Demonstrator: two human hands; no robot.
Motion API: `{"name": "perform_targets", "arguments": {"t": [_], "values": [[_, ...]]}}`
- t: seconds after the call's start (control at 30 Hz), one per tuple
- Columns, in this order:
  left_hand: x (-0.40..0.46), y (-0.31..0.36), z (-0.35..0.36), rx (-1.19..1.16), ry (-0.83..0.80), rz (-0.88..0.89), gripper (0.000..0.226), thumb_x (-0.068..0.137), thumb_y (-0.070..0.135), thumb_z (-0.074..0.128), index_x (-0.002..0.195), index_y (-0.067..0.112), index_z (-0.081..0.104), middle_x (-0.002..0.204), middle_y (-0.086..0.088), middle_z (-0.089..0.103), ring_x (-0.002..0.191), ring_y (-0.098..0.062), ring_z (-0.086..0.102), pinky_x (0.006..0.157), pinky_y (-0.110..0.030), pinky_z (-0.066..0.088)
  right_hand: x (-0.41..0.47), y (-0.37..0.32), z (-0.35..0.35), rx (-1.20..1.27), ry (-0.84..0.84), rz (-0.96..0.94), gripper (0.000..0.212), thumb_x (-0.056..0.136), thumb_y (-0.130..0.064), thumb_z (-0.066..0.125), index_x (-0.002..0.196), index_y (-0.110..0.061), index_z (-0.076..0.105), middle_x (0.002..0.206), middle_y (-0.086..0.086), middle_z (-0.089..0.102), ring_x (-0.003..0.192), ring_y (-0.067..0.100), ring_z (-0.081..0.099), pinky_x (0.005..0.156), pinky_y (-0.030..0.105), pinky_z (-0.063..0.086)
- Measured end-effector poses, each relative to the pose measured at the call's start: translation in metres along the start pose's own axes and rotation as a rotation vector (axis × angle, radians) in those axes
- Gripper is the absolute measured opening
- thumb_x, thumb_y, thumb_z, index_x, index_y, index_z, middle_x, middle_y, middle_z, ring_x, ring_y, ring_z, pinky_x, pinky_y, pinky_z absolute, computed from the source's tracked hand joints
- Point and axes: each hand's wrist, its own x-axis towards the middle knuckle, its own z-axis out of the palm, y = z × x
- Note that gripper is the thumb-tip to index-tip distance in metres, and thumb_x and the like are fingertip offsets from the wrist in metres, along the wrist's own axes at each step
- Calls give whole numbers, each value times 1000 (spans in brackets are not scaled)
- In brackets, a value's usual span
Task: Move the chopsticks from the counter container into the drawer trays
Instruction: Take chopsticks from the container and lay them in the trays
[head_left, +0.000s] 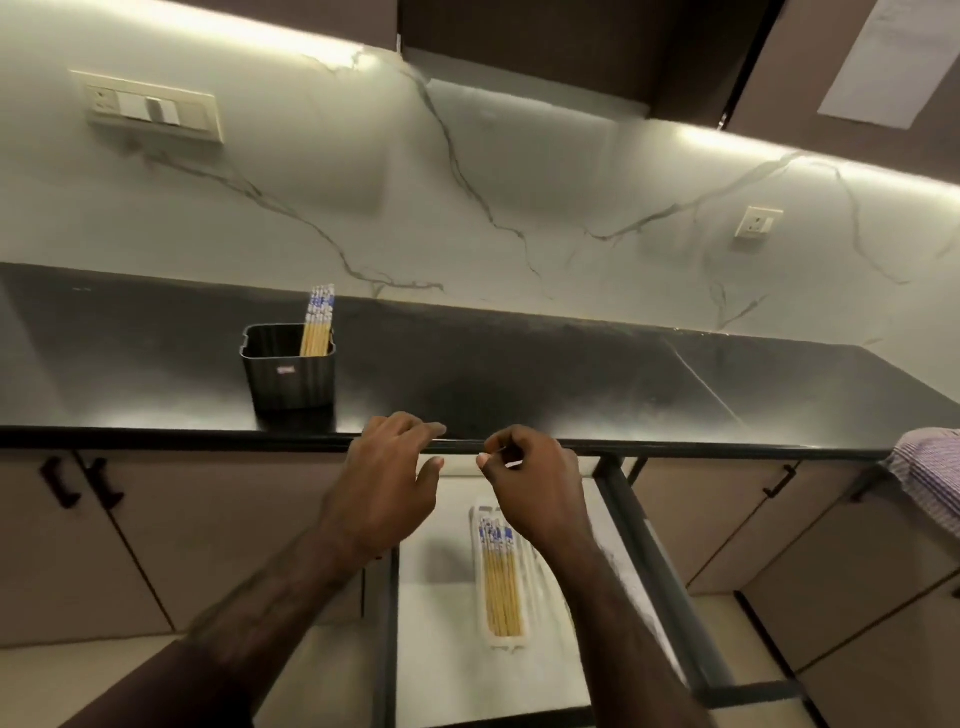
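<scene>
Chopsticks (318, 327) stand in the black container (289, 379) on the dark counter (519, 374), leaning in its right corner. I hold my left hand (387, 488) just right of it, over the counter's front edge, fingers loose and empty. My right hand (532, 486) hovers beside it above the open drawer (654, 561), fingers curled in; I cannot tell if they pinch anything. Below, a white tray (501, 582) already holds several chopsticks (500, 587). I judge this a return trip: next I reach left to the container, grip more sticks and lift them out cleanly.
</scene>
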Motion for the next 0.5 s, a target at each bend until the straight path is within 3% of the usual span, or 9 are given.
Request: {"name": "perform_targets", "arguments": {"t": [0.13,0.3,0.5], "values": [[6,-67,-40,2,32,10,38,86,25,65,123,20,63,114,1,63,104,-16,53,89,-39,50,15,-52,49,0,8,-39,11,89,-30,67,97,-22,70,85,-10,69,75,2,61,63,9,43],[22,-156,-92,35,15,38,40,85,26,65,124,20,61,116,-1,62,106,-18,54,87,-40,52,36,-119,116,46,35,-18,7,87,-30,69,91,-25,70,82,-10,70,82,8,64,77,28,53],[51,-232,-134,27,27,50,37,84,20,67,120,17,64,115,-2,65,104,-19,55,86,-36,51,59,-177,173,67,27,-20,11,90,-26,67,99,-20,70,84,-10,66,79,0,61,64,10,42]]}}
